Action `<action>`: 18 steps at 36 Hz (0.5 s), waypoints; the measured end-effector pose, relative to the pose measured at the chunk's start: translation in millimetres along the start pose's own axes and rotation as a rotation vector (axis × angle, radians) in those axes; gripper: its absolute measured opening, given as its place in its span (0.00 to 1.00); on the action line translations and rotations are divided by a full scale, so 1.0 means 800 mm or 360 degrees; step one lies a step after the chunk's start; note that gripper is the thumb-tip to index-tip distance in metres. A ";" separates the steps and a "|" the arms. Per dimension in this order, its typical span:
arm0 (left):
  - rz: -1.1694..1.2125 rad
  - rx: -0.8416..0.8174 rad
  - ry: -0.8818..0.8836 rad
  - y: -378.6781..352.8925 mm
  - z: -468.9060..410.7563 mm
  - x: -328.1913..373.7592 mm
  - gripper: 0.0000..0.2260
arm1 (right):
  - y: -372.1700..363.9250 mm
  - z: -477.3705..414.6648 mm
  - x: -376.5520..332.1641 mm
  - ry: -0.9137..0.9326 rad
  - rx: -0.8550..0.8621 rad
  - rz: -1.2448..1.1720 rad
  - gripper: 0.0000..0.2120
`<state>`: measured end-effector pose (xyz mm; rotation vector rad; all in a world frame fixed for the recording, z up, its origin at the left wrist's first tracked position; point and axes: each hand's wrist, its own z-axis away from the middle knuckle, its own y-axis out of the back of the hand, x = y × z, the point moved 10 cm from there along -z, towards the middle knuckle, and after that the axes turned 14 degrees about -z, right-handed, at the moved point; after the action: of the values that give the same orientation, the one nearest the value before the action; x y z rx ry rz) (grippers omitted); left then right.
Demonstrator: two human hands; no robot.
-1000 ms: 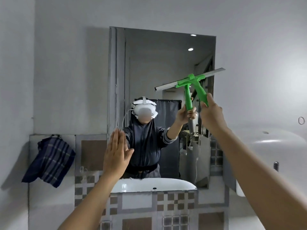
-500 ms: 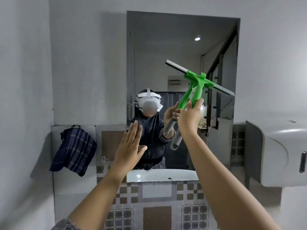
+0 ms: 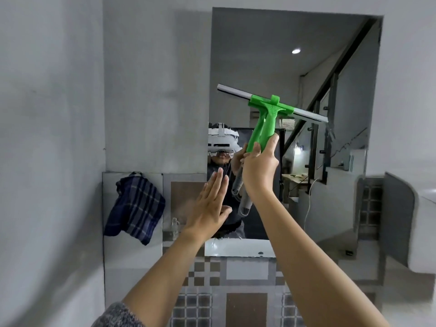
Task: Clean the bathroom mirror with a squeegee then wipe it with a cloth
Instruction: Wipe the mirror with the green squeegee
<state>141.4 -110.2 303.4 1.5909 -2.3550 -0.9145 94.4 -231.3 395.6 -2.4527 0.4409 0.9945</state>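
A rectangular mirror [image 3: 271, 55] hangs on the grey wall straight ahead. My right hand [image 3: 259, 171] is shut on the handle of a green squeegee [image 3: 269, 114]. Its grey blade slants down to the right across the middle of the glass. My left hand [image 3: 212, 204] is open and flat, fingers pointing up, at the mirror's lower left corner. Left of the mirror, a dark blue plaid cloth [image 3: 135, 208] hangs on the tiled wall.
A white sink rim [image 3: 221, 251] juts out just under the mirror. Patterned grey and brown tiles [image 3: 245, 303] cover the wall below it. A white rounded fixture [image 3: 422, 220] sticks out on the right. The mirror reflects a person and a staircase.
The squeegee blade has tipped from rising to the right to slanting down to the right and moved left across the glass. The view has come closer to the mirror. My left hand stays flat.
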 end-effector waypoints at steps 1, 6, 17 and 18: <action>-0.0018 0.0000 0.0003 0.001 0.000 0.001 0.36 | 0.001 0.002 0.001 0.0012 -0.0022 0.0039 0.25; -0.0068 -0.0009 0.0061 0.004 0.002 0.002 0.36 | 0.009 0.002 0.012 0.0029 -0.0122 0.0182 0.23; 0.0007 0.0057 0.0334 0.000 0.002 0.018 0.40 | 0.041 0.000 -0.002 0.0343 -0.0473 0.0593 0.26; 0.0005 0.0066 0.0351 -0.001 0.003 0.019 0.41 | 0.046 0.000 -0.006 0.0382 -0.0490 0.0643 0.25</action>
<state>134.5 -122.6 298.4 1.6110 -2.2364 -0.6554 75.0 -261.9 388.7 -2.8440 0.9577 0.9822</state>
